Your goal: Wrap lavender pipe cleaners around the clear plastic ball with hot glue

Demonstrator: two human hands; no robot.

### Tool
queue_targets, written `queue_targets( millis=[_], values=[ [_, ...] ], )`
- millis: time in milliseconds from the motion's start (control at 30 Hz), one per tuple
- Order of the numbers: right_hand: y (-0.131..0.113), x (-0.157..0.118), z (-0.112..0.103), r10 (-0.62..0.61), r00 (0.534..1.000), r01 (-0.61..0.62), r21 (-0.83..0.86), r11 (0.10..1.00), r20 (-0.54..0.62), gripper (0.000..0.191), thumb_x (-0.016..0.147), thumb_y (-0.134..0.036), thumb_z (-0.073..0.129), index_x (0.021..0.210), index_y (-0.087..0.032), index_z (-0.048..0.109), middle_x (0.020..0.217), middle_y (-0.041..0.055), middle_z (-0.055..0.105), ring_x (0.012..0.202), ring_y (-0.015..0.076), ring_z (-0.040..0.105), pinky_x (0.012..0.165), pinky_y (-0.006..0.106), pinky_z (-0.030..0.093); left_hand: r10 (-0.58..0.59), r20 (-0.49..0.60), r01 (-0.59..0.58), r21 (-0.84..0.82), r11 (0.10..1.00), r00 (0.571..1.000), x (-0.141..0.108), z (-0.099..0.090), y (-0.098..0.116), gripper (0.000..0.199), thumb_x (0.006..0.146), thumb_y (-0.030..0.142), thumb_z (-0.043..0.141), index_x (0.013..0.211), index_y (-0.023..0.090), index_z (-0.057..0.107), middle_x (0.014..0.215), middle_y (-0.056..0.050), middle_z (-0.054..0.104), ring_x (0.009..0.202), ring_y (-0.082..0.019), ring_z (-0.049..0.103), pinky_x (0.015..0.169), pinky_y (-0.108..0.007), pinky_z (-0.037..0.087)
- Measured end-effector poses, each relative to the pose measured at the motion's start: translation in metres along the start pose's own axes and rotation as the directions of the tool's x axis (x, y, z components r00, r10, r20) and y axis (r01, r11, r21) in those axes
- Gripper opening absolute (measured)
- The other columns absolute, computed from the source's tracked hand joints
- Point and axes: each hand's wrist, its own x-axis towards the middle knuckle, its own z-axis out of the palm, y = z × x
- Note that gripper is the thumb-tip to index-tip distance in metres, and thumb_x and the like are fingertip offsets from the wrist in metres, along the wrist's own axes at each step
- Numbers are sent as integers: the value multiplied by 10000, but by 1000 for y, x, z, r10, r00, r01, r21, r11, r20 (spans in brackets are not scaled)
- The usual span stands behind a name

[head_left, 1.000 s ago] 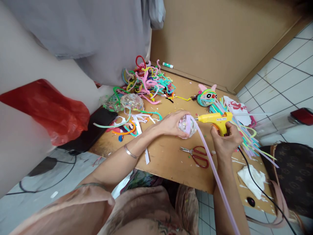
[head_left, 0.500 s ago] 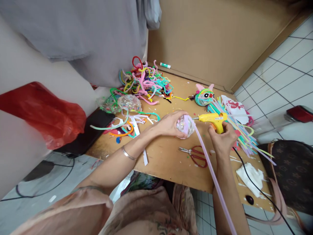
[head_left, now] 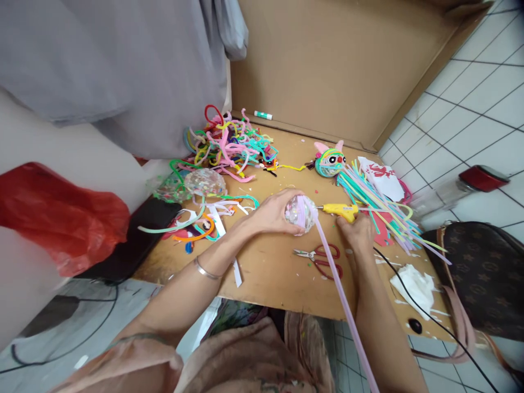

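Head view: the left hand (head_left: 272, 212) curls around a clear ball (head_left: 292, 214), at nine o'clock from the glue gun (head_left: 340, 210), presumably to steady it; the right hand (head_left: 359, 232) grips the gun, nozzle ballward. Round, see-through and speckled, the ball trails a lilac strip (head_left: 338, 281) toward five o'clock.

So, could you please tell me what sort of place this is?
Probably a craft corner: a table bears red-handled scissors and a heap of pipe cleaners, while the right hand holds a glue gun.
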Motion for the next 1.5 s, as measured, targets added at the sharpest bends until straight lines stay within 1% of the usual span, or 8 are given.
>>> queue_targets(
  millis=[167,300,367,467,500,567,1033,1500],
  values=[
    [-5,-8,-5,-32,999,36,-135,990,30,503,811,-486,550,1068,-68,663,1060,229,661,970,337,619,818,423,468,-16,-1,16,-9,1000,1000,0,-1,1,849,552,407,832,1305,182,512,1287,-115,614,1146,-292,610,1016,-428,474],
    [-11,-18,-13,-177,956,158,-100,982,-232,548,828,-469,560,1185,-55,593,1109,242,618,1047,374,571,863,503,450,-29,-2,29,-10,1000,1000,0,-1,1,867,545,419,831,1312,177,508,1287,-118,613,1154,-299,607,1015,-435,477],
    [-17,-26,-18,-349,844,387,13,922,-407,551,846,-433,561,1282,-97,522,1036,170,625,985,314,577,850,466,466,-45,-1,45,-13,999,999,0,-1,1,874,547,425,830,1317,167,507,1282,-124,615,1147,-301,610,1008,-435,482],
    [-30,-44,-23,-577,563,758,92,645,-592,595,855,-364,608,1391,-208,405,938,68,606,832,213,577,772,367,487,-47,-4,47,-10,999,999,0,0,0,876,546,428,831,1318,170,508,1282,-127,616,1138,-301,613,1007,-442,480],
    [-35,-51,-24,-628,450,840,61,540,-635,616,849,-339,633,1406,-251,387,937,52,608,820,200,578,761,352,481,-38,-6,38,-9,999,999,0,0,0,877,545,424,832,1319,173,506,1283,-127,615,1138,-301,613,1007,-443,478],
    [-42,-63,-23,-684,341,912,51,407,-644,617,834,-261,677,1393,-303,419,909,28,608,801,179,578,747,331,473,-15,-5,15,-11,1000,1000,0,1,-1,871,548,406,831,1320,175,502,1284,-130,614,1140,-301,611,1004,-443,476],
    [-49,-64,-10,-579,521,854,371,366,-627,180,902,-172,546,981,-241,693,969,73,759,901,189,728,823,355,609,-60,25,60,-7,998,998,0,-4,7,848,554,390,814,1310,168,498,1285,-129,606,1151,-300,600,1021,-438,466],
    [-49,-61,3,-559,493,870,397,293,-667,197,880,-131,549,955,-235,698,953,72,768,889,187,734,793,370,617,-85,36,85,-5,996,996,-1,-6,10,847,555,376,815,1309,163,494,1279,-127,602,1143,-291,600,1016,-430,467]
  ],
)
